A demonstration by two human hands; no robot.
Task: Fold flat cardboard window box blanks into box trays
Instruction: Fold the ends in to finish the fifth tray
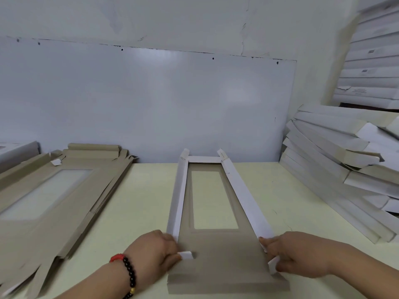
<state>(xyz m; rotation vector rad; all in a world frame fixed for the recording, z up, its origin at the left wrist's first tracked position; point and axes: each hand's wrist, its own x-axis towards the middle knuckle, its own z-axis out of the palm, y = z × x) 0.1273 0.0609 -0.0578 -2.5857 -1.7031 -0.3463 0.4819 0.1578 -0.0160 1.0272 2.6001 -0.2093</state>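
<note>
A half-folded window box blank (224, 253) lies lengthwise on the pale yellow table (146, 203). Its brown inside faces up, with a rectangular window in the middle. Both long white side walls and the far end wall stand upright. The near end panel lies flat. My left hand (157, 251), with a bead bracelet on the wrist, pinches the small white corner tab at the near end of the left wall. My right hand (295, 253) pinches the matching tab at the near end of the right wall.
A stack of flat brown window blanks (49, 201) covers the table's left side. Several folded white trays (341, 160) are piled on the right, with more stacked higher (371, 61) against the wall. A white board lines the wall behind the table.
</note>
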